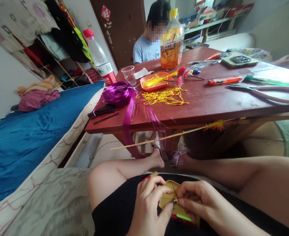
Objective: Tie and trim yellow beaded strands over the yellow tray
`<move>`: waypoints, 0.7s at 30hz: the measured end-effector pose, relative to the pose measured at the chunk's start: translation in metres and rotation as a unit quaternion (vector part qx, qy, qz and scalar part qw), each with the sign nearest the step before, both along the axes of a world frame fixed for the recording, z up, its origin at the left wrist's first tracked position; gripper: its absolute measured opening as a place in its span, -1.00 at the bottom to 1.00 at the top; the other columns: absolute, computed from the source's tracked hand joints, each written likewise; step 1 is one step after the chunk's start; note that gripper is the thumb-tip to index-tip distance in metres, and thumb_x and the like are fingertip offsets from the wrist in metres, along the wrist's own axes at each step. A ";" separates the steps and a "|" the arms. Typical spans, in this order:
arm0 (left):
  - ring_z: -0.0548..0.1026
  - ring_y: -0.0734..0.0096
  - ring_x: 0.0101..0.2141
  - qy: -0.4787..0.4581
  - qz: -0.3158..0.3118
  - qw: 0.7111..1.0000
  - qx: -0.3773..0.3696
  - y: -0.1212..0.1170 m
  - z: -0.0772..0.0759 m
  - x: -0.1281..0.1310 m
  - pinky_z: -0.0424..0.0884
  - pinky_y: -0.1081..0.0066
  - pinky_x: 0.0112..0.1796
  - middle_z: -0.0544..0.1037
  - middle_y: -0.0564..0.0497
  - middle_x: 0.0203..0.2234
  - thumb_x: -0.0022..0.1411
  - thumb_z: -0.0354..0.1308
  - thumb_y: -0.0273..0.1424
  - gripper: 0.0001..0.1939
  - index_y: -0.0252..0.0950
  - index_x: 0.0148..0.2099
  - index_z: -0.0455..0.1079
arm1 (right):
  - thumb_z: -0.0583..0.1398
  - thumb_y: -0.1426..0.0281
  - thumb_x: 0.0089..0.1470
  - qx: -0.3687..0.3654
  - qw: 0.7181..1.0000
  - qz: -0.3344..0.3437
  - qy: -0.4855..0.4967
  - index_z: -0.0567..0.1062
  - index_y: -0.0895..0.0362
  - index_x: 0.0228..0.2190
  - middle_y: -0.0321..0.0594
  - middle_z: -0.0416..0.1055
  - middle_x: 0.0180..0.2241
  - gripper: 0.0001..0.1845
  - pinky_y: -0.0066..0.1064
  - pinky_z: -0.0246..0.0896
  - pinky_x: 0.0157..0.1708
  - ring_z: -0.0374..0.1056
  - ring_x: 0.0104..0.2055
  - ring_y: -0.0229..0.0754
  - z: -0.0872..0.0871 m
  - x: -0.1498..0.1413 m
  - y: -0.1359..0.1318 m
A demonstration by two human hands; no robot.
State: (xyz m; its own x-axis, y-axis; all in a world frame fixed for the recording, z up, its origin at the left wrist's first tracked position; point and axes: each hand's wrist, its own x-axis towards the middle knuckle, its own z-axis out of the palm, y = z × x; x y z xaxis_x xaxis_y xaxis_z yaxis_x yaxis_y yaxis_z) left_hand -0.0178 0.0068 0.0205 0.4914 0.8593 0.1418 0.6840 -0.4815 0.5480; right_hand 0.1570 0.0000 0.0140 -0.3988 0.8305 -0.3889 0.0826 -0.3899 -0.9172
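Observation:
A shallow yellow tray-like container (pixel 167 195) with red parts rests on my lap. Over it, a thin dark wire (pixel 174 190) with a bit of yellow at its lower end shows between my fingertips. My left hand (pixel 152 200) lies along the container's left side, its thumb and index finger curled in at the wire. From the right, my right hand (pixel 198 198) pinches at the same wire with thumb and fingers. The exact grip points are partly hidden by the fingers.
A red-brown table (pixel 196 101) stands ahead, bearing purple fibre (pixel 118 94), knotted yellow strands (pixel 163 96), an orange tray (pixel 145 86), pliers (pixel 264 91) and bottles (pixel 172 49). A thin stick (pixel 159 138) juts out below its edge. Another person (pixel 146 47) sits across.

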 end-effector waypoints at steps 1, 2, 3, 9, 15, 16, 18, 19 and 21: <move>0.44 0.27 -0.28 0.000 -0.006 1.000 -0.003 -0.001 0.000 0.000 0.34 0.29 -0.25 0.49 -0.02 -0.31 -0.03 0.18 -0.61 -0.76 -0.25 -0.26 0.37 | 0.15 0.19 -0.06 -0.024 0.999 -0.009 0.032 0.29 0.16 -0.55 -0.40 0.18 -0.64 -0.72 -0.52 -0.02 -0.62 0.09 -0.63 -0.36 -0.003 0.000 -0.002; 0.44 0.29 -0.31 -0.003 -0.010 1.000 -0.003 -0.002 0.000 0.000 0.34 0.30 -0.26 0.49 0.00 -0.36 -0.03 0.17 -0.62 -0.77 -0.25 -0.29 0.37 | 0.17 0.16 -0.09 -0.042 0.997 -0.015 0.058 0.28 0.16 -0.56 -0.41 0.19 -0.65 -0.68 -0.53 -0.03 -0.63 0.08 -0.65 -0.38 -0.006 -0.001 -0.003; 0.44 0.31 -0.34 -0.007 -0.011 1.000 0.001 -0.003 -0.001 0.001 0.33 0.31 -0.28 0.49 0.03 -0.41 -0.01 0.16 -0.62 -0.79 -0.25 -0.32 0.36 | 0.19 0.13 -0.11 -0.055 0.995 -0.021 0.078 0.29 0.17 -0.57 -0.41 0.19 -0.66 -0.65 -0.54 -0.05 -0.64 0.06 -0.66 -0.40 -0.009 -0.001 -0.004; 0.41 0.39 -0.42 -0.026 -0.015 0.998 0.051 -0.006 -0.005 0.004 0.27 0.33 -0.30 0.50 0.07 -0.50 0.06 0.12 -0.60 -0.87 -0.27 -0.39 0.32 | 0.27 0.16 -0.17 -0.105 0.983 -0.026 0.152 0.34 0.21 -0.59 -0.37 0.26 -0.69 -0.64 -0.58 -0.08 -0.67 0.15 -0.70 -0.42 -0.017 -0.002 -0.002; 0.40 0.39 -0.41 -0.034 -0.023 0.996 0.077 -0.007 -0.005 0.003 0.24 0.32 -0.27 0.50 0.08 -0.50 0.08 0.11 -0.59 -0.87 -0.25 -0.39 0.35 | 0.29 0.26 -0.20 -0.147 0.967 -0.045 0.204 0.39 0.23 -0.61 -0.34 0.31 -0.70 -0.71 -0.58 0.01 -0.67 0.18 -0.71 -0.41 -0.015 -0.001 -0.001; 0.40 0.39 -0.41 -0.034 -0.024 0.996 0.078 -0.007 -0.004 0.003 0.23 0.32 -0.27 0.50 0.09 -0.50 0.08 0.12 -0.59 -0.87 -0.24 -0.39 0.35 | 0.28 0.28 -0.20 -0.152 0.965 -0.044 0.208 0.39 0.23 -0.61 -0.34 0.31 -0.70 -0.73 -0.59 0.00 -0.67 0.18 -0.71 -0.41 -0.015 -0.001 -0.002; 0.39 0.39 -0.41 -0.032 -0.027 0.996 0.081 -0.007 -0.002 0.003 0.22 0.31 -0.26 0.50 0.09 -0.50 0.08 0.12 -0.59 -0.87 -0.24 -0.39 0.36 | 0.27 0.31 -0.19 -0.160 0.963 -0.042 0.211 0.40 0.23 -0.60 -0.33 0.33 -0.70 -0.76 -0.59 0.00 -0.67 0.17 -0.71 -0.42 -0.015 -0.001 -0.002; 0.39 0.39 -0.42 -0.030 -0.030 0.996 0.082 -0.006 -0.002 0.003 0.21 0.31 -0.26 0.50 0.10 -0.50 0.08 0.12 -0.58 -0.87 -0.23 -0.39 0.37 | 0.26 0.32 -0.19 -0.163 0.963 -0.044 0.212 0.40 0.23 -0.60 -0.33 0.33 -0.70 -0.78 -0.59 0.00 -0.67 0.17 -0.71 -0.42 -0.014 -0.001 -0.002; 0.39 0.39 -0.42 -0.028 -0.035 0.996 0.083 -0.006 0.000 0.004 0.21 0.31 -0.26 0.51 0.10 -0.51 0.09 0.12 -0.58 -0.87 -0.23 -0.40 0.37 | 0.27 0.32 -0.21 -0.170 0.962 -0.044 0.211 0.39 0.23 -0.60 -0.33 0.33 -0.71 -0.78 -0.59 0.00 -0.68 0.16 -0.72 -0.42 -0.014 -0.002 -0.002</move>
State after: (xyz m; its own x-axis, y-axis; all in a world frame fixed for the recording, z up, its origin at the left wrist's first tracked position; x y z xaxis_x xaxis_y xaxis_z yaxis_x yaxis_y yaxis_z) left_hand -0.0141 0.0012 0.0206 0.5369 0.7857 0.3074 0.6165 -0.6141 0.4927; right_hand 0.1553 -0.0021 -0.0001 -0.5140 0.7215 -0.4640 -0.3157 -0.6620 -0.6797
